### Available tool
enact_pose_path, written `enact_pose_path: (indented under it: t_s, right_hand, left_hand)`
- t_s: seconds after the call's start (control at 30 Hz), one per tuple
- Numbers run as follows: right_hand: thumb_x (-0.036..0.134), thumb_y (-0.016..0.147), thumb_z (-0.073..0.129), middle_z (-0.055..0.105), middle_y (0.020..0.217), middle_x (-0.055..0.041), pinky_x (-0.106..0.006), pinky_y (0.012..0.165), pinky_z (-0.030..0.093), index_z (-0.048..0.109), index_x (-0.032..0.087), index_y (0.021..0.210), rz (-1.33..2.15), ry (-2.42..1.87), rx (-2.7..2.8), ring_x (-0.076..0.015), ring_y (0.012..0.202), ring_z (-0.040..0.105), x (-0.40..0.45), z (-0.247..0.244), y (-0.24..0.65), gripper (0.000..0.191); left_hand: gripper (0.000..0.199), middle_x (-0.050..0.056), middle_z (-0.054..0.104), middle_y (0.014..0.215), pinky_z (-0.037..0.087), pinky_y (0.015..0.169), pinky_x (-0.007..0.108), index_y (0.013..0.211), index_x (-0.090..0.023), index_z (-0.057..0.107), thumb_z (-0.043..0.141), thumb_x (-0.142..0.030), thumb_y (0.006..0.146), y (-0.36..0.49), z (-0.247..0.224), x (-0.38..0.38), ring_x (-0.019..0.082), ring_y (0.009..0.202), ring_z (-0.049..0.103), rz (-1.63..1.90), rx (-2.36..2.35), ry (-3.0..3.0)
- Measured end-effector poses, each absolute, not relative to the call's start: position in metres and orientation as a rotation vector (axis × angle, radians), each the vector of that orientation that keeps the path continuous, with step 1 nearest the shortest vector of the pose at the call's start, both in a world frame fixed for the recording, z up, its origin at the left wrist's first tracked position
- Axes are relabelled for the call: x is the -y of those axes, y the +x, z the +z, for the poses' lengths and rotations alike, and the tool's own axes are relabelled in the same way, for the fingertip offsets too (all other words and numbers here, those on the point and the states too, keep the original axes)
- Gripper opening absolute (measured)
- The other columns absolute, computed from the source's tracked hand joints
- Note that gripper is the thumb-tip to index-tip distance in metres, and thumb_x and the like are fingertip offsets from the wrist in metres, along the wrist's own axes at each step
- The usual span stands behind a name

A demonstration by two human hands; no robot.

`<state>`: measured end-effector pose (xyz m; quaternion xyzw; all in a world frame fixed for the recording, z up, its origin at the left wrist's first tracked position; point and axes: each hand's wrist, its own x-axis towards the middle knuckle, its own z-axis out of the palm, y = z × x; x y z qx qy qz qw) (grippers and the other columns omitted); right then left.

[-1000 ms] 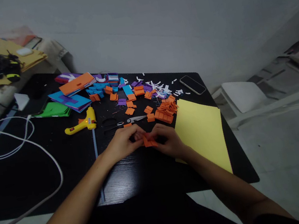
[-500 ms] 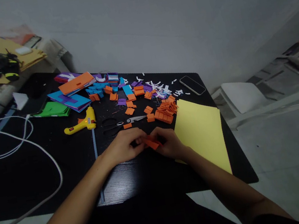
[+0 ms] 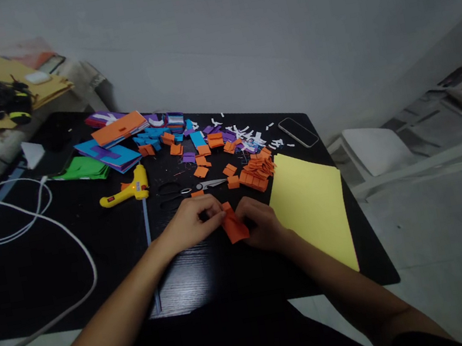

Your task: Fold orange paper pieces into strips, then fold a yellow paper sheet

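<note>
Showing too small to read, a label (image 3: pixel 138 187) marks the yellow glue gun (image 3: pixel 127 194). Between the hands is a creased orange paper (image 3: pixel 235 229): the left hand (image 3: pixel 195 221) pinches its upper left side, the right hand (image 3: pixel 262 222) grips its right side. Scissors (image 3: pixel 214 183) lie just beyond, near heaped orange pieces (image 3: pixel 255 171); the right forearm (image 3: pixel 332 274) partly covers the yellow paper (image 3: pixel 307 201).

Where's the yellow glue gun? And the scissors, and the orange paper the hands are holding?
Yellow glue gun (image 3: pixel 131 190): head view, where the handle meets the body.
Scissors (image 3: pixel 212 183): head view, on the metal blades.
Held orange paper (image 3: pixel 235 229): head view, on its lower middle.
</note>
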<state>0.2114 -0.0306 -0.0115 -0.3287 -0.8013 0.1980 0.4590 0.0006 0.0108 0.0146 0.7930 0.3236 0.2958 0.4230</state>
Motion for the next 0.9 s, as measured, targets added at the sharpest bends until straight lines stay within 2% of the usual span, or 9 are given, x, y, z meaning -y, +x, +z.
enact_pose_path:
  t_s: [0.1,0.2,0.37,0.6,0.77,0.9]
  right_hand:
    - [0.010,0.084,0.067,0.052,0.072,0.0004,-0.029,0.058,0.039,0.046,0.024,0.078,0.456,-0.790,2.004,-0.0152,0.064,0.050,0.0315,-0.0123,0.2108,0.026]
    - [0.010,0.084,0.066,0.053,0.073,0.0000,-0.029,0.059,0.041,0.045,0.025,0.079,0.432,-0.785,2.025,-0.0160,0.066,0.051,0.0324,-0.0126,0.2101,0.026]
    - [0.010,0.086,0.065,0.054,0.072,0.0000,-0.029,0.059,0.041,0.046,0.025,0.080,0.403,-0.738,2.041,-0.0160,0.066,0.050,0.0328,-0.0106,0.2081,0.025]
    - [0.013,0.087,0.067,0.057,0.071,-0.0001,-0.032,0.062,0.044,0.045,0.025,0.078,0.307,-0.750,2.021,-0.0158,0.066,0.053,0.0338,-0.0074,0.2047,0.027]
    - [0.009,0.084,0.069,0.061,0.076,-0.0011,-0.032,0.063,0.047,0.047,0.025,0.080,0.356,-0.741,1.972,-0.0168,0.071,0.057,0.0360,-0.0120,0.2045,0.027]
    - [0.011,0.083,0.070,0.062,0.084,-0.0022,-0.031,0.065,0.050,0.054,0.025,0.090,0.486,-0.799,1.911,-0.0175,0.075,0.060,0.0355,-0.0104,0.2070,0.022]
  left_hand:
    - [0.001,0.000,0.065,0.081,0.045,0.062,0.023,0.084,-0.017,0.064,0.063,-0.017,0.085,0.0006,0.0142,-0.0105,0.012,0.068,0.058,0.682,-0.842,1.906]
    - [0.011,-0.003,0.060,0.075,0.042,0.058,0.021,0.091,-0.017,0.063,0.063,-0.013,0.081,0.0003,0.0159,-0.0101,0.011,0.064,0.055,0.633,-0.847,1.856]
    - [0.012,-0.006,0.053,0.066,0.037,0.055,0.020,0.091,-0.018,0.061,0.060,-0.011,0.081,0.0011,0.0176,-0.0099,0.010,0.059,0.051,0.609,-0.857,1.856]
    - [0.016,-0.003,0.061,0.075,0.043,0.060,0.020,0.097,-0.017,0.064,0.061,-0.011,0.083,-0.0024,0.0193,-0.0114,0.010,0.065,0.055,0.604,-0.764,1.854]
    - [0.012,-0.002,0.063,0.075,0.045,0.061,0.021,0.099,-0.018,0.069,0.064,-0.018,0.088,-0.0050,0.0170,-0.0128,0.011,0.067,0.058,0.588,-0.758,1.824]
    - [0.011,-0.001,0.067,0.078,0.047,0.064,0.021,0.098,-0.018,0.070,0.066,-0.024,0.090,-0.0043,0.0130,-0.0133,0.012,0.070,0.062,0.618,-0.777,1.792]
